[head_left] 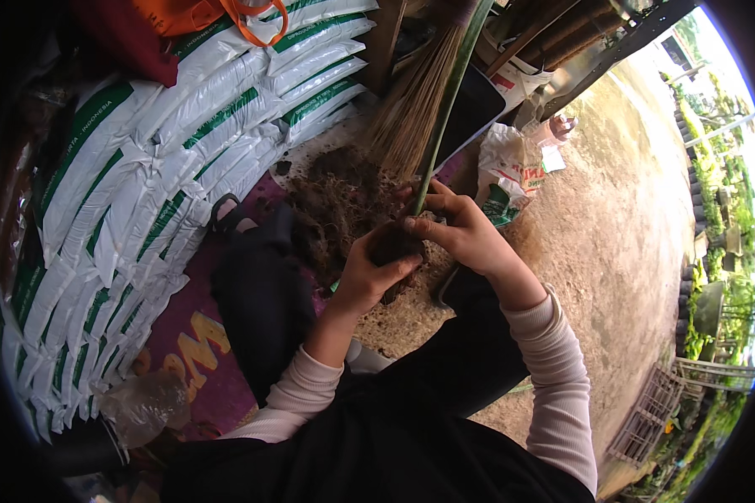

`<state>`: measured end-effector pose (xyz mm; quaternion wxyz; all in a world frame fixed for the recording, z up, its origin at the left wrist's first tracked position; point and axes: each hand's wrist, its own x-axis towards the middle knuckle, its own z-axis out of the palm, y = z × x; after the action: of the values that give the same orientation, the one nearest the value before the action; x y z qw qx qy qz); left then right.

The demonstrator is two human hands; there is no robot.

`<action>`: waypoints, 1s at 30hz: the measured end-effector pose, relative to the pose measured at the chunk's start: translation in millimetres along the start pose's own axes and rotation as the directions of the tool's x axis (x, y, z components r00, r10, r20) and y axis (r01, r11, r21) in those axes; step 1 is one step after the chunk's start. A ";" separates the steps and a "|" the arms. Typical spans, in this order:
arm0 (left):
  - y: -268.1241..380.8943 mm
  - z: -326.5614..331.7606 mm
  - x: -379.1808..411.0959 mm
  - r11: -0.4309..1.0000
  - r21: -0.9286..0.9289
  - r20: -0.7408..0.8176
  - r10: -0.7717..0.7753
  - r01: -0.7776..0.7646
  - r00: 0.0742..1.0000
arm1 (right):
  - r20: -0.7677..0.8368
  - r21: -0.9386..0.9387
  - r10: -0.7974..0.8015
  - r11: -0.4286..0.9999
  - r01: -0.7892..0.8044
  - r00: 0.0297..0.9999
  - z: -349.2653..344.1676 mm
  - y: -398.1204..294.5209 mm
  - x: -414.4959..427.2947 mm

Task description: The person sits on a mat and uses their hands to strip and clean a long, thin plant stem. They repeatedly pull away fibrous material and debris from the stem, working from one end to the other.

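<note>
Cupped in my left hand [366, 276] is a dark clump of soil and roots [395, 244], its underside partly hidden by the palm. A long green plant stalk [443, 119] rises from this clump and runs up past the top edge of the picture. My right hand [462, 229] closes around the base of the stalk, thumb against the top of the clump. Beyond both hands lies a loose heap of dark soil and brown fibres [330, 210]. A stick broom [409, 104] stands with its bristles down just behind the stalk.
Stacked white sacks with green bands [195, 119] fill the left side, an orange bag [182, 16] on top. A crumpled plastic bag [506, 157] lies on the concrete ground [610, 207] at right. A purple printed sheet [207, 377] and clear plastic bag [148, 405] are at lower left.
</note>
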<state>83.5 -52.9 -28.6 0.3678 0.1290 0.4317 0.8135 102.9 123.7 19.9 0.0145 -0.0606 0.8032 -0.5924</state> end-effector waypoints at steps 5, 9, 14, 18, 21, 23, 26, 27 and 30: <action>11.3 10.1 -1.0 0.999 -0.046 -0.069 0.022 -0.025 0.997 | -0.082 -0.064 -0.066 0.996 0.060 0.994 1.5 -5.0 0.7; 5.4 4.2 7.4 0.864 0.341 -0.026 0.403 -0.371 0.915 | -0.198 -0.088 -0.070 0.995 0.053 0.978 0.5 -6.1 6.4; 6.2 8.4 11.2 0.428 0.829 -0.010 0.657 -0.361 0.754 | -0.340 -0.243 -0.133 0.969 0.050 0.931 19.4 -4.8 10.0; 2.5 -0.2 5.1 0.521 0.835 -0.173 0.553 -0.176 0.815 | -0.245 -0.207 -0.022 0.978 -0.030 0.969 25.4 -18.4 11.6; -1.5 -1.8 5.1 0.637 0.749 -0.192 0.475 -0.185 0.859 | -0.250 -0.178 -0.082 0.983 0.037 0.965 25.7 -17.9 13.8; -2.4 -2.6 6.1 0.727 0.657 -0.168 0.399 -0.200 0.901 | -0.347 -0.061 -0.170 0.986 0.158 0.922 25.6 -11.4 18.5; -6.1 -8.5 6.7 0.911 0.398 -0.099 0.158 -0.107 0.982 | -0.292 0.103 0.004 0.994 0.027 0.956 14.7 -11.5 18.8; -6.0 -6.7 5.8 0.975 0.206 -0.084 0.104 -0.084 0.991 | -0.280 0.102 0.043 0.995 -0.015 0.959 11.2 -13.0 18.4; -2.1 -0.1 3.2 0.983 -0.179 0.019 -0.033 0.036 0.999 | -0.204 0.104 0.016 0.995 0.005 0.979 7.2 -21.5 16.1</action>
<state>82.3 -49.9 -30.7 0.3954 0.0947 0.3560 0.8414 89.3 108.8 39.1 -0.0632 0.0035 0.7688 -0.6363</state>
